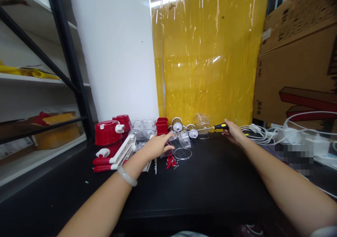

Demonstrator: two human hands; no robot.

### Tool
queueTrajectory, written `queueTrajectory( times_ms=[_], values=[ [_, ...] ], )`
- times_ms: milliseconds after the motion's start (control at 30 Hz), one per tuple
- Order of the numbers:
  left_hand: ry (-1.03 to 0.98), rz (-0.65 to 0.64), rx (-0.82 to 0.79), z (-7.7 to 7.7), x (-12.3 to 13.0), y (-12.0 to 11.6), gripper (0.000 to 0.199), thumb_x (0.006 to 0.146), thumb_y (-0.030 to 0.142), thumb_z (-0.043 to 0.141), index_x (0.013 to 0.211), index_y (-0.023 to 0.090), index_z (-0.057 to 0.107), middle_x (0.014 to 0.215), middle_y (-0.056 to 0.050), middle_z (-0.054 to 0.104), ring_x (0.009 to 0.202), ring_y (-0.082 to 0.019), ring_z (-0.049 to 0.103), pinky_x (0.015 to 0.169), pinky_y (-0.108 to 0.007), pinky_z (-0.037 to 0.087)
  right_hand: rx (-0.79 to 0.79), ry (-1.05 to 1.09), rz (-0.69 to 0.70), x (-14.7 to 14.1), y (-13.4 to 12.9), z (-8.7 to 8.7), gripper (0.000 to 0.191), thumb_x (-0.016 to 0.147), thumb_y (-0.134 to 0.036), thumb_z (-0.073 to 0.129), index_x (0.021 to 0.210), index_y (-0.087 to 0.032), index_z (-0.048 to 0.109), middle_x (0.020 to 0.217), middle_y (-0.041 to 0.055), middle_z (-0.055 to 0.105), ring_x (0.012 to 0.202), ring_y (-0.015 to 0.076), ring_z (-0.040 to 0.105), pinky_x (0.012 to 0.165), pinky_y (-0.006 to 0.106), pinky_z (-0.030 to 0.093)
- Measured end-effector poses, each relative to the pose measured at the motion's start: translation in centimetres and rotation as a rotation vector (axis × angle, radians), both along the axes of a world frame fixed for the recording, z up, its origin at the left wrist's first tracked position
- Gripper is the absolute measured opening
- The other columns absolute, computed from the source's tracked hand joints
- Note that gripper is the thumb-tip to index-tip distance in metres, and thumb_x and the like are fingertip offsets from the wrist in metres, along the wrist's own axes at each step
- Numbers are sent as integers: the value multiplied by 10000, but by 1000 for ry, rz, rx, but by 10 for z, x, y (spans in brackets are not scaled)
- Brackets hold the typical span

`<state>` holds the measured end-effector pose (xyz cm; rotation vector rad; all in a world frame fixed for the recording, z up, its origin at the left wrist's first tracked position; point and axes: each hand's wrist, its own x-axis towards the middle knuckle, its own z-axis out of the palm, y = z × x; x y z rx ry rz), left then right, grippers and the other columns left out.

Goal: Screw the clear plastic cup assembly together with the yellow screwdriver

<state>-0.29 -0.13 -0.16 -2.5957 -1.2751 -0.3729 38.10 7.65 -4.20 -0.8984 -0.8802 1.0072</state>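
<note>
My right hand (233, 132) is closed on the end of a black and yellow handle of a screwdriver (220, 126), whose long shaft points left over the clear parts. My left hand (160, 145) reaches over the clear plastic parts with its fingers stretched and thumb apart; whether the fingertips touch anything is unclear. Near its fingers lie a clear cup (185, 139) and a clear ring (182, 153). Just in front is a small heap of red pieces and screws (171, 162). Behind stand a red square container (162, 125) and white-capped cylinders (177, 124).
On the left sit red housings (107, 132) and white-and-red handles (116, 159) beside several clear cups (143, 127). White cables (259, 133) and adapters lie right, below a large cardboard box (297, 65). A shelf rack (63, 47) stands left; yellow film (205, 54) hangs behind the black table (205, 188).
</note>
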Motion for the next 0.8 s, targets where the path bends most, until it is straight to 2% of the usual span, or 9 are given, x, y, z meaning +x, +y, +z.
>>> queueTrajectory(
  times_ms=[100,200,300,367,433,533,667,733,800],
  values=[
    [3,0,4,0,0,-1,519,974,432,617,1421,235,444,1329,-128,656,1216,-330,616,1111,-503,357,-11,87,1,-1,1,2,186,946,-214,495,762,-223,474,476,-55,422,390,91,383,451,198,455],
    [-1,2,-2,1,1,-2,519,977,424,618,1423,222,444,1332,-134,654,1213,-328,618,1099,-496,371,-52,182,39,-1,-1,6,176,929,-157,437,773,-214,496,534,-30,490,420,96,440,477,211,487],
    [-5,-12,-6,2,1,-1,491,973,406,627,1397,217,467,1318,-133,663,1204,-319,627,1065,-465,406,-59,196,61,0,-2,6,227,978,-276,423,767,-219,485,542,-18,511,423,107,449,478,234,500],
    [-7,-17,-2,1,1,0,482,970,404,634,1384,216,475,1307,-134,669,1203,-313,630,1067,-457,404,-53,133,59,2,-2,4,324,990,-434,453,739,-229,456,472,-39,438,387,104,388,455,234,481],
    [-7,-20,4,0,0,2,493,971,411,631,1393,220,465,1308,-133,669,1205,-314,628,1080,-469,387,-27,57,56,2,-1,2,367,961,-502,524,727,-234,435,418,-75,343,357,88,312,437,213,447],
    [-5,-35,9,-2,-1,4,503,978,420,615,1411,229,445,1315,-127,665,1192,-313,634,1068,-468,394,8,54,21,0,0,2,264,935,-365,593,755,-234,450,423,-90,340,362,81,318,448,195,435],
    [1,-49,30,-3,-3,7,491,981,429,599,1407,238,448,1292,-117,678,1163,-305,648,1017,-430,432,-16,186,33,-3,-2,9,132,909,-197,514,781,-222,497,547,-38,512,432,98,443,468,213,463],
    [-3,-49,30,-3,-3,6,494,983,437,588,1412,236,448,1289,-121,679,1158,-310,649,1010,-432,435,-23,223,69,-2,-3,11,135,905,-183,488,777,-217,512,594,-18,556,458,105,477,469,219,470],
    [-12,-50,17,-2,-2,5,494,984,437,586,1413,234,449,1289,-126,678,1157,-315,649,1007,-431,437,-15,223,76,0,-3,10,159,926,-239,490,769,-219,510,583,-15,547,452,112,472,462,227,470]
  ],
)
